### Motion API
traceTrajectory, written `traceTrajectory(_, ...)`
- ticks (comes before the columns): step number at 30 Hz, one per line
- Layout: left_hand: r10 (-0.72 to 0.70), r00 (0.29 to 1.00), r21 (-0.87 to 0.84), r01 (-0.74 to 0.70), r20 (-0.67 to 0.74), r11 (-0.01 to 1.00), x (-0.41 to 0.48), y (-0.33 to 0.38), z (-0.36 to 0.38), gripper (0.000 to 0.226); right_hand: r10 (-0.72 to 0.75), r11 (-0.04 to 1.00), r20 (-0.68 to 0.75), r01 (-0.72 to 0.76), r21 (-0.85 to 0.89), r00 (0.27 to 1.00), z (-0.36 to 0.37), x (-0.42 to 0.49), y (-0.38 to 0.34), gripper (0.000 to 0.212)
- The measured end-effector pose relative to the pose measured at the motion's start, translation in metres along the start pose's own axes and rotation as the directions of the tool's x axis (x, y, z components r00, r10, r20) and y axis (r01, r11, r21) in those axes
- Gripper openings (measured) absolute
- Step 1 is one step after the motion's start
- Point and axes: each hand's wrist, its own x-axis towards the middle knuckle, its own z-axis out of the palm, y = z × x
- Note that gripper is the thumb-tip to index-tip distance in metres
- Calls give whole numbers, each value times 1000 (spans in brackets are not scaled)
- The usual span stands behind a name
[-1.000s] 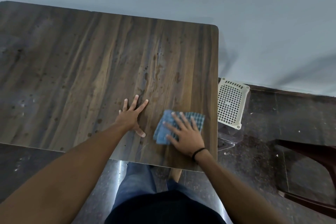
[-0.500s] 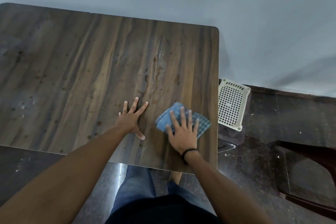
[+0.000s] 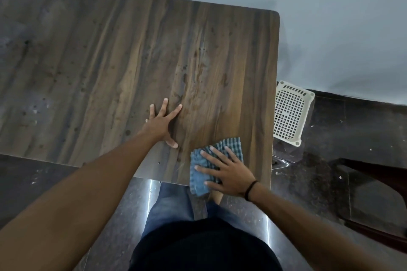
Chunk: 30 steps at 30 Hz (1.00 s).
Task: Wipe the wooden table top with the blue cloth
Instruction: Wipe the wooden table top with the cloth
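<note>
Right hand flat, fingers spread, pressing cloth at table near edge, cloth overhanging. Left hand splayed flat on wood, holding nothing.

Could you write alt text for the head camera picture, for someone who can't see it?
A person's right hand presses a blue cloth flat at the near edge of a wooden table top, while the left hand rests spread on the wood.

Matt, streaky wood-grain table top, checked woven blue cloth (soft), perforated plastic basket.
</note>
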Motion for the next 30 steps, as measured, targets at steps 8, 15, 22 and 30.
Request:
traceTrajectory(8,-17,1000,2,17,-11,1000,-2,1,-1,148,330,937,-20,-325,123,944,-4,37,-55,59)
traceTrajectory(15,-16,999,1,16,-28,1000,-3,1,-1,149,505,857,-39,-494,147,863,-16,9,13,60)
traceTrajectory(22,-12,1000,9,12,-26,1000,-1,0,-1,150,11,997,69,-16,72,998,-12,-5,0,62)
traceTrajectory(30,-13,999,16,14,-30,1000,-1,-1,0,149,609,771,-13,-588,244,793,-29,60,16,62)
